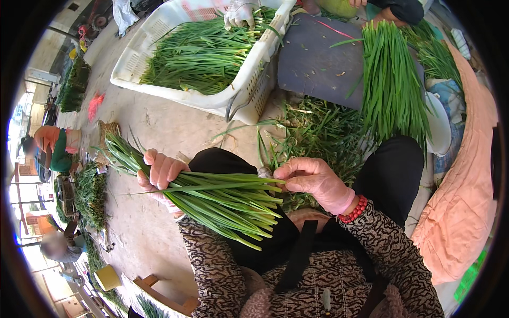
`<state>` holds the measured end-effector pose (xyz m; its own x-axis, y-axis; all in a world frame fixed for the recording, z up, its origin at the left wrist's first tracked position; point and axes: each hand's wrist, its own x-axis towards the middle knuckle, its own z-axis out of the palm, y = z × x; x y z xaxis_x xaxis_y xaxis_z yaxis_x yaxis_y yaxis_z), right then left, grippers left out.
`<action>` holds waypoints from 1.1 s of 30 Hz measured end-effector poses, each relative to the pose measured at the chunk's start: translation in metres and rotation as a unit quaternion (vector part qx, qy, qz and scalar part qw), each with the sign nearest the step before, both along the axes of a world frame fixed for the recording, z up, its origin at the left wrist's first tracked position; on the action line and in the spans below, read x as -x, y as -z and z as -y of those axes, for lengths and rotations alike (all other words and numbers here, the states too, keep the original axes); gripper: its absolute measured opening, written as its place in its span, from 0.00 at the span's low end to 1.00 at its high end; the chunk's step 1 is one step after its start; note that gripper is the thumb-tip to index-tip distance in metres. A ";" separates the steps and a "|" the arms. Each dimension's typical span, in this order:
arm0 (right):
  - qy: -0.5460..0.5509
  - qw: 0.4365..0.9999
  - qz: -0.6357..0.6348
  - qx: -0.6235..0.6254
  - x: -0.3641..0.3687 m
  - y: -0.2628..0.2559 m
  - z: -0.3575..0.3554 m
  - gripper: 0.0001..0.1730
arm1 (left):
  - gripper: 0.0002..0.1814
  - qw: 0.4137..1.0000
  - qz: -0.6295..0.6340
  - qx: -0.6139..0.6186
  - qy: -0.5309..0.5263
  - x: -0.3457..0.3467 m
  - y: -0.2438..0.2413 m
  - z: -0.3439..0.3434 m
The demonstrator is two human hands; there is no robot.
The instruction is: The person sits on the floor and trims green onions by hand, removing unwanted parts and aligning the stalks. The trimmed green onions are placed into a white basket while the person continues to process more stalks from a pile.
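My left hand (163,171), in a thin glove, is wrapped around a bunch of long flat green leaves, likely garlic chives (226,202). Their pale cut ends point right and the leaf tips trail off to the upper left. At the bunch's right end, my right hand (312,181) pinches the pale end of one chive stalk (262,180) between thumb and fingers. A small greyish round thing (265,172) shows at its fingertips; I cannot tell what it is. The bunch is held above my lap.
A white plastic crate (222,101) holds more chives; a co-worker's gloved hand (239,16) touches them. Right of it, a thick chive bundle (391,79) hangs over a dark board (318,59). Loose leaf trimmings (322,135) cover the floor between my knees. An orange cloth (457,198) lies right.
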<state>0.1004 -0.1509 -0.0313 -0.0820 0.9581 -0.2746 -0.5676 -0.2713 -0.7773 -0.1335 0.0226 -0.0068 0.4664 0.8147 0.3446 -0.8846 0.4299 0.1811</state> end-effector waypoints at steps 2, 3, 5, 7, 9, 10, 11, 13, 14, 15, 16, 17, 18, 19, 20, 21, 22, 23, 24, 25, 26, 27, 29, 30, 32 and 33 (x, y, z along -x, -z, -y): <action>0.012 1.000 -0.012 -0.007 0.001 0.003 0.000 0.10 | 0.11 1.000 0.000 0.002 -0.003 0.000 -0.001 0.001; 0.022 1.000 -0.020 -0.006 0.000 0.005 0.001 0.09 | 0.11 1.000 -0.001 -0.002 0.001 0.001 0.000 0.000; 0.031 0.999 -0.038 -0.005 -0.001 0.004 0.001 0.08 | 0.11 1.000 -0.001 -0.011 0.009 0.003 0.002 -0.003; 0.027 0.998 -0.058 -0.003 -0.002 0.002 0.000 0.06 | 0.11 1.000 -0.006 -0.009 0.008 0.003 0.002 -0.003; 0.047 0.999 -0.026 0.001 -0.003 0.001 0.000 0.05 | 0.11 1.000 -0.003 -0.007 0.007 0.001 0.003 -0.002; 0.058 0.998 -0.010 0.004 -0.003 0.001 0.001 0.05 | 0.11 1.000 0.001 -0.005 0.005 0.000 0.004 -0.002; 0.066 0.998 0.005 0.004 -0.004 0.001 0.002 0.06 | 0.11 1.000 0.006 -0.004 0.004 -0.002 0.005 -0.002; 0.075 0.997 0.031 0.005 -0.004 0.000 0.003 0.07 | 0.11 1.000 -0.002 0.000 -0.001 0.000 0.002 -0.001; 0.066 0.997 0.036 0.002 -0.007 -0.002 0.005 0.06 | 0.11 1.000 -0.005 0.002 -0.003 0.000 0.001 -0.001; 0.056 0.998 0.042 -0.002 -0.011 -0.005 0.008 0.06 | 0.11 1.000 -0.006 0.002 -0.004 0.001 0.001 0.000; 0.046 0.998 0.048 -0.006 -0.015 -0.009 0.012 0.05 | 0.11 1.000 -0.006 0.002 -0.005 0.002 0.001 0.000; 0.015 0.993 0.117 -0.025 -0.019 -0.016 0.017 0.05 | 0.11 1.000 -0.007 0.002 -0.006 0.003 0.001 0.000; -0.012 0.981 0.189 -0.042 -0.024 -0.024 0.026 0.06 | 0.11 1.000 0.000 0.004 -0.002 0.000 0.002 -0.001; -0.044 0.964 0.254 -0.060 -0.024 -0.029 0.033 0.06 | 0.11 1.000 0.001 0.005 -0.002 0.000 0.001 0.001; -0.056 0.972 0.209 -0.090 -0.019 -0.031 0.040 0.07 | 0.11 1.000 0.003 0.007 -0.003 0.000 0.000 0.002; -0.089 0.971 0.195 -0.105 -0.017 -0.042 0.045 0.07 | 0.12 1.000 0.006 0.007 0.000 -0.001 0.002 0.002; -0.075 0.958 0.236 -0.145 -0.008 -0.050 0.045 0.07 | 0.12 1.000 0.007 0.007 0.000 0.001 0.002 0.001; -0.060 0.941 0.277 -0.186 0.002 -0.055 0.043 0.06 | 0.12 1.000 0.007 0.007 0.000 0.002 0.001 0.000; -0.022 0.920 0.316 -0.233 0.009 -0.054 0.039 0.05 | 0.12 1.000 0.001 0.009 0.002 0.001 0.001 0.000; -0.027 0.915 0.330 -0.232 0.013 -0.057 0.038 0.05 | 0.12 1.000 -0.005 0.012 0.003 0.000 0.000 0.001; -0.033 0.910 0.344 -0.230 0.015 -0.060 0.037 0.05 | 0.12 1.000 -0.012 0.014 0.004 0.000 -0.001 0.001; -0.040 0.904 0.358 -0.228 0.018 -0.064 0.035 0.05 | 0.12 1.000 -0.010 0.015 0.003 0.000 0.000 0.001; -0.052 0.870 0.434 -0.227 0.025 -0.070 0.032 0.05 | 0.12 1.000 -0.008 0.016 0.000 0.000 0.000 0.001; -0.067 0.854 0.467 -0.221 0.027 -0.071 0.029 0.05 | 0.12 1.000 -0.008 0.014 0.000 0.001 0.000 0.001; -0.063 0.823 0.519 -0.221 0.029 -0.069 0.027 0.05 | 0.12 1.000 -0.009 0.012 -0.001 0.002 0.000 0.002; -0.050 0.815 0.535 -0.217 0.031 -0.068 0.027 0.05 | 0.13 1.000 -0.004 0.011 -0.001 0.001 0.000 0.002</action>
<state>0.0697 -0.1784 0.0363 -0.1023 0.9871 0.1228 0.5065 0.1580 -0.8476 -0.1348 0.0207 -0.0070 0.4673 0.8228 0.3233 -0.8841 0.4317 0.1791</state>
